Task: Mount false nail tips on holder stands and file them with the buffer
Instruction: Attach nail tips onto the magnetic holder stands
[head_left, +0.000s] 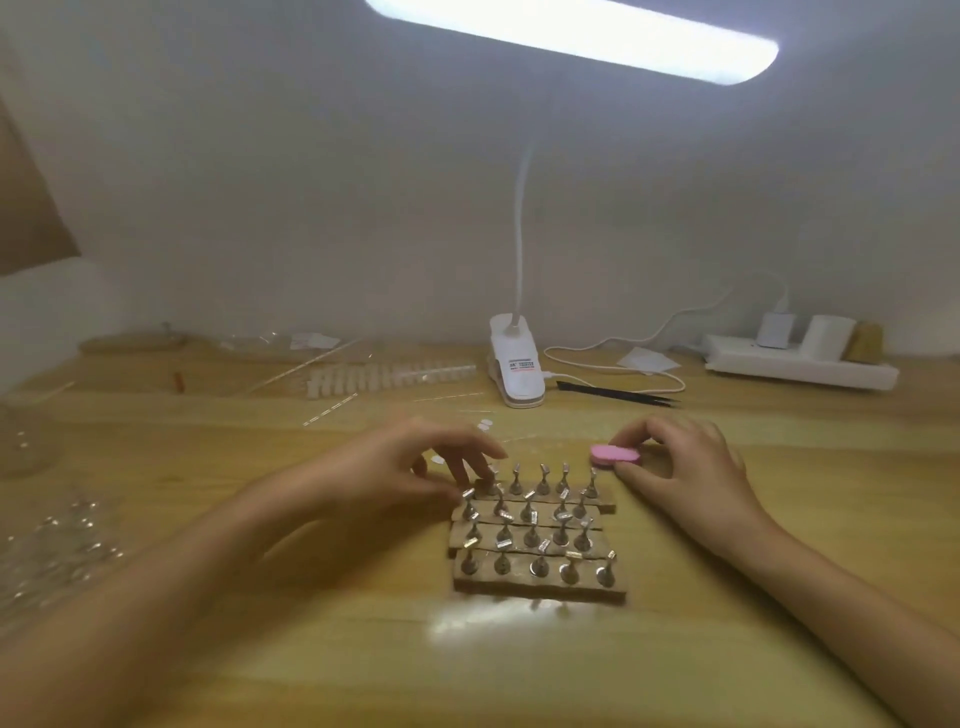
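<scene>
The right hand (685, 467) is pinching the pink buffer (614, 454) at one o'clock of the holder stands (535, 540); the left hand (431, 467) is touching their ten o'clock corner, grip unclear.

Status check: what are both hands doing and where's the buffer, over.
Left hand at back-left corner of holder stands, grip unclear. Right hand pinches pink buffer. Nothing blocks either hand.
</scene>
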